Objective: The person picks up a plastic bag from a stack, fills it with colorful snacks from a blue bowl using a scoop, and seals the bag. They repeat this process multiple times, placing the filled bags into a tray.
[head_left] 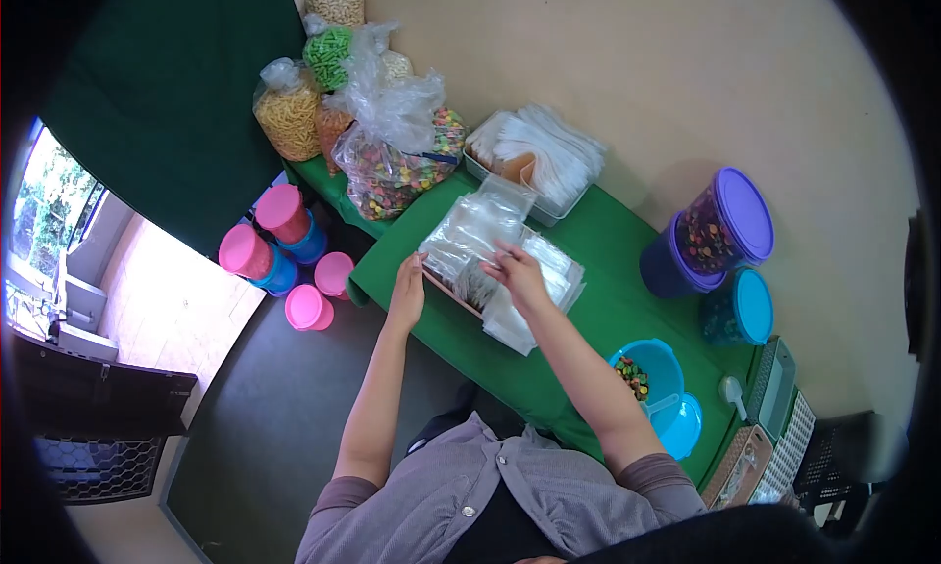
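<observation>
On the green-covered table, a shallow box [453, 294] holds a pile of clear plastic bags [470, 233]. My left hand [407, 292] rests against the box's left corner, fingers stretched upward along the edge of the bags. Over the middle of the pile is my right hand [520, 280], its fingers spread and slightly bent, with nothing visible between them. More clear bags [512, 321] spill across the box's right side, beneath my right wrist. Right behind the pile stands a clear plastic tub [559, 207] filled with white paper-like sheets [549, 152].
Large bags of colourful snacks [392, 177] and yellow snacks [287, 118] stand at the back left. Pink-lidded tubs [280, 211] are on the left. Purple-lidded tubs [742, 216], a blue bowl [662, 360], a white scoop [732, 392] and baskets [774, 392] sit to the right.
</observation>
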### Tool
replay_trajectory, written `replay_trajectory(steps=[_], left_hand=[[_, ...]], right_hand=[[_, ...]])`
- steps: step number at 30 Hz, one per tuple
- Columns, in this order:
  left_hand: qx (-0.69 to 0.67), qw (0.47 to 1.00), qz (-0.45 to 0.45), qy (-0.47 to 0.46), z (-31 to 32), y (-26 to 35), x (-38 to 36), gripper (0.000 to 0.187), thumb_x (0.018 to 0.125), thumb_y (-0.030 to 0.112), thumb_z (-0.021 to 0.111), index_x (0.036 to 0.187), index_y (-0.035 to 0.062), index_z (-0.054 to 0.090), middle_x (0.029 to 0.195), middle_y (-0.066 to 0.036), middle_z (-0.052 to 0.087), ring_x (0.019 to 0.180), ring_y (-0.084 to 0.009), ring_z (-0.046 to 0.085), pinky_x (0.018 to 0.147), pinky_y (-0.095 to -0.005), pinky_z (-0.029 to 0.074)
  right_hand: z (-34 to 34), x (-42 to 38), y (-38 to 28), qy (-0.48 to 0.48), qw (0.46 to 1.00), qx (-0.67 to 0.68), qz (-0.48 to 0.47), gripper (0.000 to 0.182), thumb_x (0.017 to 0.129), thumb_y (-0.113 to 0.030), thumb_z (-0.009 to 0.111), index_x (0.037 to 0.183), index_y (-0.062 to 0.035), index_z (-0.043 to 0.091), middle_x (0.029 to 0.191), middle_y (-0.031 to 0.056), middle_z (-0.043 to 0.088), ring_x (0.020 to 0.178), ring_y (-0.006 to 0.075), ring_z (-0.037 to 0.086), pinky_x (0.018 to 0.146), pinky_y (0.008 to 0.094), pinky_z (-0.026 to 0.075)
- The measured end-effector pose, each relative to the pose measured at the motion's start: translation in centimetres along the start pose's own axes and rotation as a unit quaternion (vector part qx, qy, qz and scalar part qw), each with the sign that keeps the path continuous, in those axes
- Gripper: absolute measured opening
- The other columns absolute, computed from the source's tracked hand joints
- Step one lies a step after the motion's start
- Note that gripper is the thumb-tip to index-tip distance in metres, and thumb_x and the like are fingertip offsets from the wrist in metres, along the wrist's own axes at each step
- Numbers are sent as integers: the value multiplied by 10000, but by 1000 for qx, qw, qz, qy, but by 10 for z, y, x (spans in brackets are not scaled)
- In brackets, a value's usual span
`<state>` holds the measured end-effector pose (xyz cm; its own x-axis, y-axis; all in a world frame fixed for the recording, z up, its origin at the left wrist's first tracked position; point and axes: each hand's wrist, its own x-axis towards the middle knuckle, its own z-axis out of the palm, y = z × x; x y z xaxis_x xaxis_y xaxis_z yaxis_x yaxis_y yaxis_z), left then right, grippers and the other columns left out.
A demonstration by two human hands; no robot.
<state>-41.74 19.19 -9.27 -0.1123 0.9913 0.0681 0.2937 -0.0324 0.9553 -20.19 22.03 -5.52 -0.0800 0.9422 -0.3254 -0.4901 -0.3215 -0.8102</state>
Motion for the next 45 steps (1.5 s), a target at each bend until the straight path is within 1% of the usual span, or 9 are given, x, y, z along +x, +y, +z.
replay_trajectory(steps=[6,10,14,21,26,29,38,41,45], left_hand=[[20,1000,-18,6,-4,-24,7,554,1032,400,292,1305,-46,474,1375,-228,441,1331,-325,375,1117,-375,254],[19,1000,-13,-3,-3,-28,6,522,1028,391,312,1310,-12,485,1374,-241,434,1334,-346,365,1120,-388,248],[121,991,9,54,1,1,3,424,1001,336,391,1243,22,539,1312,-219,483,1295,-368,396,1095,-400,284],[81,991,108,-25,57,45,-20,263,848,154,608,1085,41,597,1117,-133,586,1052,-342,550,939,-435,388],[208,961,97,-158,99,52,-46,306,826,225,650,1091,82,599,1080,-102,595,1019,-304,558,914,-438,380],[206,962,169,-60,108,60,-49,371,817,237,655,1157,113,569,1083,-101,587,1057,-298,536,928,-444,356],[96,970,219,42,109,132,-43,568,771,157,757,1264,92,483,1286,-168,489,1169,-352,484,1060,-471,296],[-393,876,-13,-278,119,168,-56,599,771,59,778,1275,43,455,1248,-217,558,1096,-229,577,925,-355,471],[-381,881,-75,-270,140,195,-79,444,778,24,768,1126,41,493,888,-103,697,840,-137,660,780,-257,525]], right_hand=[[29,39,68,41,994,-26,99,178,927,-49,529,1023,100,534,1009,188,605,858,250,676,746,283,591],[34,-8,33,39,983,-180,20,340,899,-82,580,1173,107,511,1067,194,605,735,209,669,634,269,550],[2,-60,-14,118,805,-529,-241,716,849,-145,652,1440,7,278,1153,231,470,923,309,563,798,386,480],[-69,-79,22,254,718,-628,-161,993,711,-265,800,1466,-15,205,1059,219,516,1002,378,523,890,438,428],[-76,-77,16,266,760,-579,-129,959,704,-191,793,1456,6,232,777,133,624,788,328,602,799,428,465],[-96,-75,13,296,813,-480,-142,478,806,-137,691,1222,59,561,694,147,635,619,245,619,634,367,489],[-117,-127,-32,204,930,-228,-205,244,980,-183,512,1004,23,638,825,37,644,758,95,550,715,237,451],[-98,-169,-60,88,947,-231,-206,239,986,-179,510,1026,21,634,822,35,629,753,92,545,717,232,450],[-86,-222,-92,101,941,-227,-229,274,1002,-221,488,1053,10,625,877,34,625,795,91,557,742,234,453]])
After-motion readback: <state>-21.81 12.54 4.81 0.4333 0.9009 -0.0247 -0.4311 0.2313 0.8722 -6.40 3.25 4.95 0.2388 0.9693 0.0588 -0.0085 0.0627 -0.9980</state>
